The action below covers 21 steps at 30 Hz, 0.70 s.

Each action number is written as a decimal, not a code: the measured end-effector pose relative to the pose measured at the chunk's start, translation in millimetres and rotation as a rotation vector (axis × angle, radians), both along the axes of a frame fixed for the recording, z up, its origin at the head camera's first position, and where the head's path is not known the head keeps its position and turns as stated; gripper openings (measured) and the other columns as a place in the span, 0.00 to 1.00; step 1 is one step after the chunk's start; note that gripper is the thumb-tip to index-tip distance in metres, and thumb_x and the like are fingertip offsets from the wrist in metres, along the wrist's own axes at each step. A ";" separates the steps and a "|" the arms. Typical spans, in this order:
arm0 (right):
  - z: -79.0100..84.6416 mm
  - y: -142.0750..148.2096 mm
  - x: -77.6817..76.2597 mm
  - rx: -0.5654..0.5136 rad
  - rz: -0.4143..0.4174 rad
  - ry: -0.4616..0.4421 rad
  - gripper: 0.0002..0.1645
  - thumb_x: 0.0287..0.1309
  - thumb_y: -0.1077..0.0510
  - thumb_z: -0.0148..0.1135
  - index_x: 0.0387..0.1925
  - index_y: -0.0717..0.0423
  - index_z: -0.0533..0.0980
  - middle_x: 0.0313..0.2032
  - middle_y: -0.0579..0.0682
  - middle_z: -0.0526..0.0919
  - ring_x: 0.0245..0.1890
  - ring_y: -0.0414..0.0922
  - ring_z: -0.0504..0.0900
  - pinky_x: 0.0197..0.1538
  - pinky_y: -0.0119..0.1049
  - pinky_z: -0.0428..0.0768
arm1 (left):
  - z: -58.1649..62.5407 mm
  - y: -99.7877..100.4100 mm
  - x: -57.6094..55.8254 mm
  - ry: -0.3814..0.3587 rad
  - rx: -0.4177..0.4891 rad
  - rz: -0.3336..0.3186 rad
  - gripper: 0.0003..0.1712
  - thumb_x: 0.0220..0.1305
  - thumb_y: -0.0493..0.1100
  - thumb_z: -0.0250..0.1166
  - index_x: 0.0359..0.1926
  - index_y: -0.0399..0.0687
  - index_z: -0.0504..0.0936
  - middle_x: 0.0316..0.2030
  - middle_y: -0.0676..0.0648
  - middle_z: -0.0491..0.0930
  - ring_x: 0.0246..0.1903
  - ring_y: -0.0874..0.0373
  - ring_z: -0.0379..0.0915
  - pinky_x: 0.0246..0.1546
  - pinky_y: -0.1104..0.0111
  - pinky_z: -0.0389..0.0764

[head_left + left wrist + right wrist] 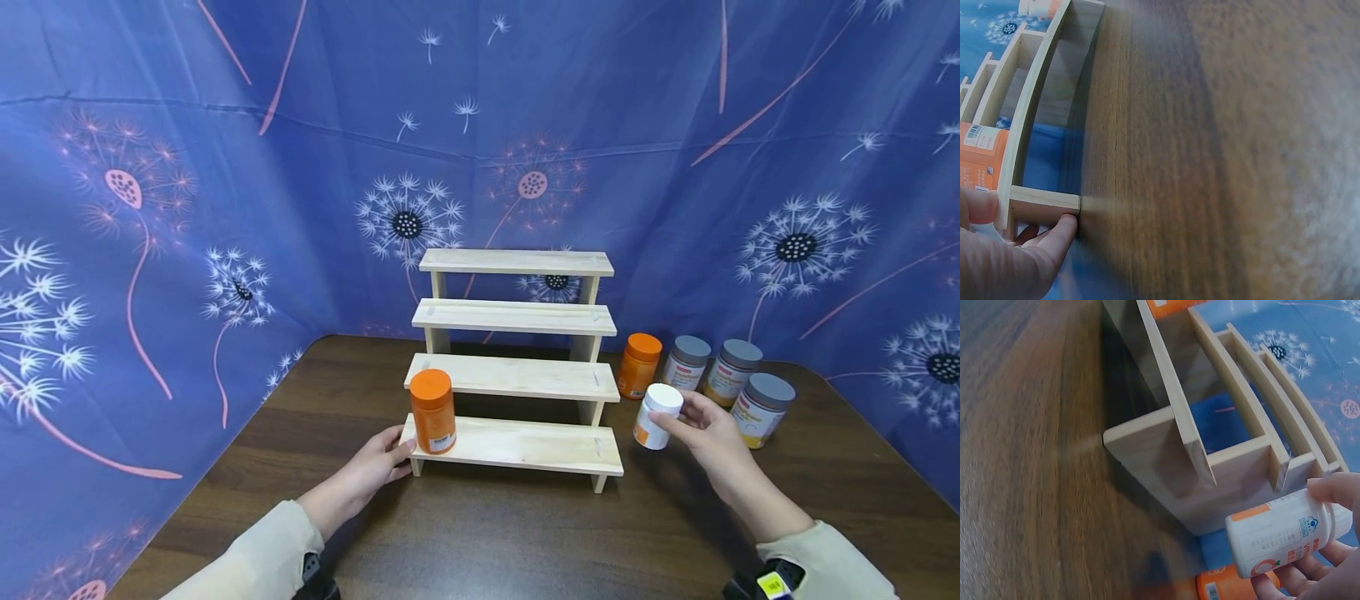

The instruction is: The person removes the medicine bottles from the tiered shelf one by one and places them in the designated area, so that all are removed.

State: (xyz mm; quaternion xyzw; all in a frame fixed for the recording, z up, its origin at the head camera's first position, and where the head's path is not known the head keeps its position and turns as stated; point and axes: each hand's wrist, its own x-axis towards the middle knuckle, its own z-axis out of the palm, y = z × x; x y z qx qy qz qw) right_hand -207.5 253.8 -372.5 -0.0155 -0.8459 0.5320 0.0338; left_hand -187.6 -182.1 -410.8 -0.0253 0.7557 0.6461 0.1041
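Observation:
A pale wooden rack (517,442) with stepped shelves stands mid-table. On the left end of its lowest shelf sits an orange bottle (432,412) with an orange lid. My left hand (375,467) grips that end of the rack, thumb by the shelf edge and fingers at the end support (1044,205). To the right of the rack, my right hand (708,433) holds a small white bottle (656,417) with a white cap, thumb on one side and fingers on the other. In the right wrist view its printed label (1282,534) faces the camera.
Behind the right hand stand another orange bottle (639,367) and three grey-lidded bottles, the nearest a grey-lidded bottle (761,408) close to the hand. A blue dandelion-print cloth (637,167) hangs behind the dark wooden table (487,550).

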 end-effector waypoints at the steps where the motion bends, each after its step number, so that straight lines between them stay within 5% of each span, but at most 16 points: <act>1: -0.8 1.5 -1.1 0.005 -0.006 -0.005 0.44 0.61 0.44 0.63 0.68 0.65 0.59 0.49 0.39 0.76 0.40 0.21 0.71 0.42 0.15 0.74 | 0.1 -0.1 0.2 -0.001 -0.001 -0.002 0.26 0.75 0.35 0.47 0.67 0.24 0.56 0.62 0.27 0.67 0.58 0.42 0.71 0.61 0.46 0.73; 7: -4.3 10.4 -9.9 0.041 -0.052 -0.033 0.47 0.61 0.41 0.62 0.69 0.65 0.57 0.63 0.64 0.69 0.39 0.20 0.67 0.41 0.13 0.71 | 1.1 0.0 -1.1 0.003 0.003 -0.003 0.26 0.75 0.36 0.47 0.67 0.24 0.56 0.61 0.27 0.68 0.58 0.42 0.71 0.61 0.46 0.73; 14: -11.0 21.3 -19.6 0.058 -0.118 0.027 0.44 0.62 0.45 0.62 0.68 0.68 0.58 0.63 0.66 0.68 0.40 0.21 0.65 0.38 0.10 0.70 | 3.2 -0.6 -1.9 -0.002 -0.009 -0.002 0.26 0.75 0.36 0.47 0.67 0.24 0.56 0.61 0.27 0.68 0.58 0.42 0.71 0.61 0.45 0.73; 18: -15.5 28.0 -24.5 0.077 -0.146 0.007 0.44 0.63 0.45 0.61 0.69 0.68 0.57 0.65 0.68 0.66 0.53 0.41 0.72 0.41 0.14 0.73 | 4.6 -0.9 -1.6 -0.001 -0.011 -0.005 0.26 0.75 0.36 0.47 0.67 0.24 0.56 0.62 0.27 0.68 0.58 0.42 0.71 0.61 0.45 0.73; 21: -17.6 32.5 -29.3 0.079 -0.154 -0.026 0.45 0.64 0.46 0.60 0.70 0.69 0.54 0.67 0.70 0.63 0.63 0.59 0.65 0.52 0.27 0.80 | 3.5 -0.4 -1.5 0.002 -0.013 0.002 0.26 0.74 0.36 0.48 0.67 0.24 0.57 0.61 0.28 0.68 0.58 0.42 0.71 0.61 0.46 0.73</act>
